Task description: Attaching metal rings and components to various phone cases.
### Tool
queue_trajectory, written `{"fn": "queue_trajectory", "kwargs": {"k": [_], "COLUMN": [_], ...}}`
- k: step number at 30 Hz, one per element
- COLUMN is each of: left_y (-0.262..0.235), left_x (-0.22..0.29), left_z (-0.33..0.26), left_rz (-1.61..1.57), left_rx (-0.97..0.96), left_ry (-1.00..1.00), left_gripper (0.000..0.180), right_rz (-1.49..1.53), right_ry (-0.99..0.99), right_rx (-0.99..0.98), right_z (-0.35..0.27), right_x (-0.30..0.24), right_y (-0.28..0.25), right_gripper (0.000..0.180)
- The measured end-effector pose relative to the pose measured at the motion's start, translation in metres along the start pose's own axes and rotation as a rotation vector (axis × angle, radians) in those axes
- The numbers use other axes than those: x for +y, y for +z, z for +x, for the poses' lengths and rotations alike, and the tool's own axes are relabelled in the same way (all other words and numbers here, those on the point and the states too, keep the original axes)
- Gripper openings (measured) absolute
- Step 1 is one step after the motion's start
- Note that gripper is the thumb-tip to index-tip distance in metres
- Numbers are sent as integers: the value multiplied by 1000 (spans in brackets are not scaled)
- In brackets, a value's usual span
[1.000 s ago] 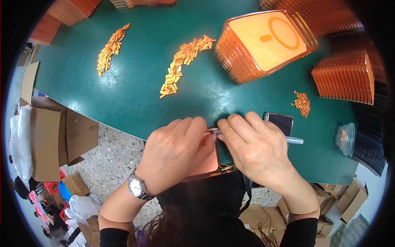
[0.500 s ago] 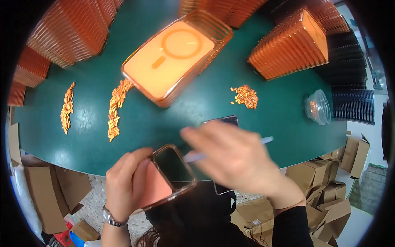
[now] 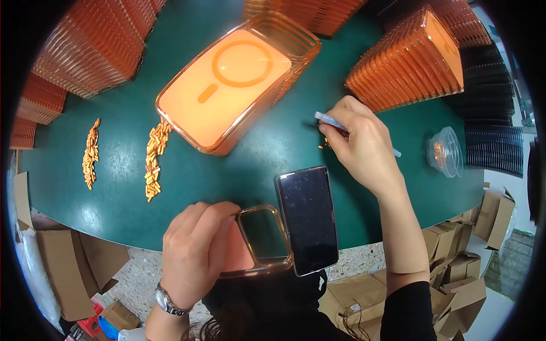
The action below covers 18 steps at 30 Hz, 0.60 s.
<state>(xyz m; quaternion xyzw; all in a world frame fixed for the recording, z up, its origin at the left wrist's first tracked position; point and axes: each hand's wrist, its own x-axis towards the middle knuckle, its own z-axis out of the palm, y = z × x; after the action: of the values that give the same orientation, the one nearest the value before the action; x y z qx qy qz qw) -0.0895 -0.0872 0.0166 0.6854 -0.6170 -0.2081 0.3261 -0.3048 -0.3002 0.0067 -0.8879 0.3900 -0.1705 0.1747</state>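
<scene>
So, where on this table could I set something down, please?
Bare patches: between the large case stack and the left hand; between the right hand and the clear tub. Crowded: the far side, with other orange stacks.

Left hand (image 3: 196, 241) bare; on its wrist, a silver-toned metal watch (image 3: 165, 302) with a link band (image 3: 178, 311) and a pale dial (image 3: 161, 299). Right hand (image 3: 365, 142) likewise bare. Right sleeve (image 3: 409, 311) black and plain, its edge near the elbow. Top (image 3: 259, 301) black; detail lost in shadow. Dark hair (image 3: 209, 329) hangs loose in wavy strands at the lower edge.
</scene>
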Motion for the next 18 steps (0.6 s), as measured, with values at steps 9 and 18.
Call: {"fn": "queue_trajectory", "kwargs": {"k": [9,18], "left_y": [3,4], "left_x": [-1,-5], "left_z": [9,8], "left_rz": [44,18], "left_rx": [-136,-130], "left_ry": [-79,-109], "left_gripper": [8,6], "right_rz": [127,-58], "right_ry": [-274,-682], "right_rx": [-33,-119], "right_z": [-14,-31], "right_x": [-40,-82], "right_y": [-6,26], "right_gripper": [13,28]}}
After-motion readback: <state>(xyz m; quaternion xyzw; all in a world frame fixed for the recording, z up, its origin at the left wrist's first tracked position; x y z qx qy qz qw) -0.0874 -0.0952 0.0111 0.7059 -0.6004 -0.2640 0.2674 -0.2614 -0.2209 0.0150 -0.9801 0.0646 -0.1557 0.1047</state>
